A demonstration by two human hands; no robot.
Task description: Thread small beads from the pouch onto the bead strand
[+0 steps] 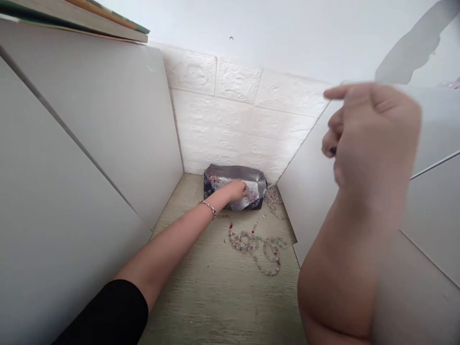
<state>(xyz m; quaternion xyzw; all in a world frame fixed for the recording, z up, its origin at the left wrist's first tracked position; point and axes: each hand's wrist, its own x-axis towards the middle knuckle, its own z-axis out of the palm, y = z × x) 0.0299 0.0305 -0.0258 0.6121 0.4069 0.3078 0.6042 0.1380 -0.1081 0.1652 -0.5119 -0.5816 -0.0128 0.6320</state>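
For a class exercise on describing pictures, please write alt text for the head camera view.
A person's left hand is inside an open, silver-lined container of small beads, while the blurred right hand is raised at the right. Strung beads lie in loops on the wood-grained surface.

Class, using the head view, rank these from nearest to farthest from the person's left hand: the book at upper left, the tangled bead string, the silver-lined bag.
1. Silver-lined bag: nearest; the left hand reaches into its opening.
2. Tangled bead string: just in front of the bag.
3. Book: farthest, high at upper left.
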